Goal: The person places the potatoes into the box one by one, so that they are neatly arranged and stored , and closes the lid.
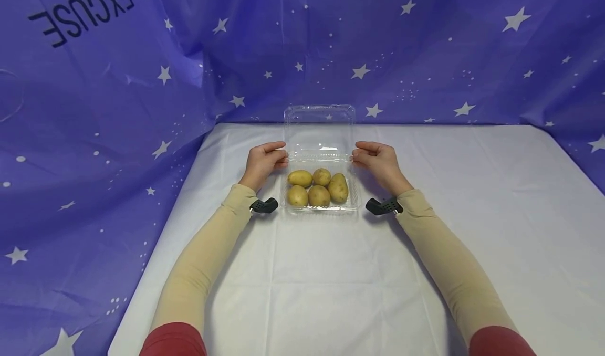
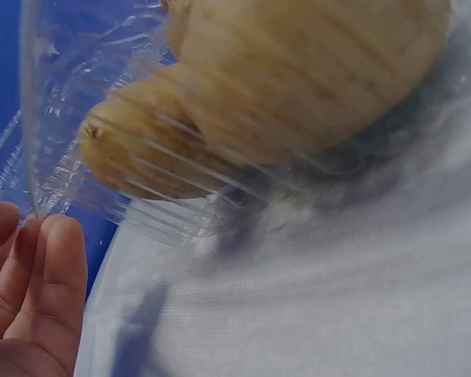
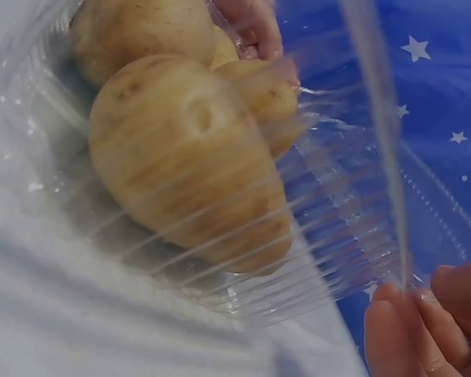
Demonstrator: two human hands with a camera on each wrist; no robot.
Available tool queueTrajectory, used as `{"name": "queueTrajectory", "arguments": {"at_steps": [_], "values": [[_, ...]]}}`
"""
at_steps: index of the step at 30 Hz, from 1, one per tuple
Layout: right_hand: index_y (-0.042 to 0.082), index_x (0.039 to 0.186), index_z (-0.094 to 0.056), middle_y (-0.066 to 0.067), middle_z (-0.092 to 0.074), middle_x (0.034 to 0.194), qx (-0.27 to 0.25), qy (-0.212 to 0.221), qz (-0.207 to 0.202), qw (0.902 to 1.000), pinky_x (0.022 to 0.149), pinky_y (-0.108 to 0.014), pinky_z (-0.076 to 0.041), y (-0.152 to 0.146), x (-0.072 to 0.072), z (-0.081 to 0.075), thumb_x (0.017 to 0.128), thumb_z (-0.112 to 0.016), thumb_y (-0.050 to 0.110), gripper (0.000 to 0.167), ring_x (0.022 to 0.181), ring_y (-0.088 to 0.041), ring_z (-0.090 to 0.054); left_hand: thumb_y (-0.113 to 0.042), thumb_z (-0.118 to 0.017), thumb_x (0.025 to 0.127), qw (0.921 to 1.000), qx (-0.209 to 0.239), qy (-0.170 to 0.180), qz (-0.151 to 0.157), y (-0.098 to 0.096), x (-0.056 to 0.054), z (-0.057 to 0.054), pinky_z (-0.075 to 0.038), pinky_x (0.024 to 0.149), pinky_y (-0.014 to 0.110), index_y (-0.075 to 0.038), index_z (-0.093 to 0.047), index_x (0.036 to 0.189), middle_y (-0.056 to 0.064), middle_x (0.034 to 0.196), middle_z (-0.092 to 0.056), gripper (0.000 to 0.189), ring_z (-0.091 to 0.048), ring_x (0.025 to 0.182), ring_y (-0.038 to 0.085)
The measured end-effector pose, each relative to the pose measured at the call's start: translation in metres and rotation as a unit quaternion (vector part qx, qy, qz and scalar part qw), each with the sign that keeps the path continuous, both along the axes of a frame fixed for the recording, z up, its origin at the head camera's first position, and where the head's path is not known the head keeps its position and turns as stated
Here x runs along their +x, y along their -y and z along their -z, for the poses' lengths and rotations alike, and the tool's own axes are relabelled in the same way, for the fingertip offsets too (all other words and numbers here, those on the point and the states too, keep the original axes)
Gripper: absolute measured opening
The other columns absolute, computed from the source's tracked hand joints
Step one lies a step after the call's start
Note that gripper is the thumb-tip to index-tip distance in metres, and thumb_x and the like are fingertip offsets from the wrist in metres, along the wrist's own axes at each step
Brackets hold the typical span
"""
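Observation:
A clear plastic clamshell container point(image 1: 321, 210) lies on the white cloth, its lid point(image 1: 319, 127) raised at the back. Several yellow-brown potatoes point(image 1: 319, 196) sit in the base; the left wrist view shows a potato point(image 2: 314, 71) through the ribbed wall. My left hand point(image 1: 266, 163) pinches the container's edge at the left end of the hinge, thumb and fingertips together. At the hinge's right end, my right hand point(image 1: 379, 164) pinches the opposite edge in the same way. Close up, the right wrist view has the rim between fingers point(image 3: 388, 330) and thumb.
A white cloth point(image 1: 326, 282) covers the table. Behind and to the left hangs a purple-blue sheet point(image 1: 264, 41) printed with white stars. Black wrist mounts, left point(image 1: 264, 206) and right point(image 1: 383, 206), stick out beside the container.

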State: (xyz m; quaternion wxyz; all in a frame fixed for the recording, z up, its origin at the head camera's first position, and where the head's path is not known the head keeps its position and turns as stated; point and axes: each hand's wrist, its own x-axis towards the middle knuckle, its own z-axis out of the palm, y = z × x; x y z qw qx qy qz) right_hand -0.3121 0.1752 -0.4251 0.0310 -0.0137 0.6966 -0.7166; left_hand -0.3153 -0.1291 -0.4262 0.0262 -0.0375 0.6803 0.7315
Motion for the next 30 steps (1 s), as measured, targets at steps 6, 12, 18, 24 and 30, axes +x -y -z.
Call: {"name": "queueTrajectory", "arguments": {"at_steps": [6, 12, 18, 24, 30], "values": [[-0.021, 0.136, -0.049, 0.004, -0.073, 0.083, -0.011, -0.013, -0.002, 0.9999, 0.073, -0.019, -0.064, 0.0, 0.003, -0.004, 0.094, -0.063, -0.003, 0.048, 0.074, -0.005, -0.072, 0.0, -0.064, 0.095, 0.9998, 0.001, -0.02, 0.001, 0.001, 0.002, -0.002, -0.063, 0.065, 0.017, 0.011, -0.061, 0.133, -0.005, 0.077, -0.07, 0.04, -0.068, 0.067, 0.005], [-0.007, 0.117, -0.064, 0.003, -0.075, 0.083, -0.046, -0.019, 0.001, 0.9988, 0.076, -0.022, -0.065, 0.0, 0.006, -0.009, 0.098, -0.06, 0.003, 0.022, 0.075, -0.007, -0.073, -0.002, -0.058, 0.097, 0.9996, 0.009, -0.028, 0.001, 0.0, 0.007, -0.006, -0.063, 0.065, 0.017, 0.013, -0.06, 0.132, 0.0, 0.08, -0.07, 0.038, -0.068, 0.068, 0.006], [0.014, 0.098, -0.069, 0.002, -0.077, 0.084, -0.041, -0.036, 0.005, 0.9985, 0.078, -0.022, -0.065, 0.002, 0.008, -0.014, 0.101, -0.061, 0.012, 0.009, 0.077, -0.007, -0.074, -0.007, -0.054, 0.101, 0.9995, 0.005, -0.03, -0.003, 0.002, 0.013, -0.009, -0.064, 0.07, 0.02, 0.011, -0.061, 0.131, 0.017, 0.098, -0.071, 0.036, -0.069, 0.072, 0.009], [-0.005, 0.112, -0.067, 0.005, -0.075, 0.084, -0.031, -0.051, 0.009, 0.9982, 0.081, -0.022, -0.064, 0.004, 0.012, -0.021, 0.103, -0.06, 0.018, 0.026, 0.081, -0.007, -0.073, -0.007, -0.05, 0.102, 0.9985, 0.007, -0.054, -0.004, 0.005, 0.018, -0.012, -0.065, 0.074, 0.022, 0.013, -0.063, 0.127, 0.008, 0.091, -0.071, 0.034, -0.069, 0.075, 0.009], [-0.006, 0.109, -0.069, 0.007, -0.076, 0.083, -0.037, -0.066, 0.027, 0.9968, 0.081, -0.022, -0.064, 0.005, 0.015, -0.026, 0.105, -0.058, 0.024, 0.033, 0.083, -0.007, -0.073, -0.009, -0.051, 0.103, 0.9969, -0.001, -0.079, 0.001, 0.006, 0.019, -0.017, -0.063, 0.072, 0.019, 0.014, -0.064, 0.123, 0.002, 0.087, -0.072, 0.034, -0.07, 0.076, 0.009]]}}
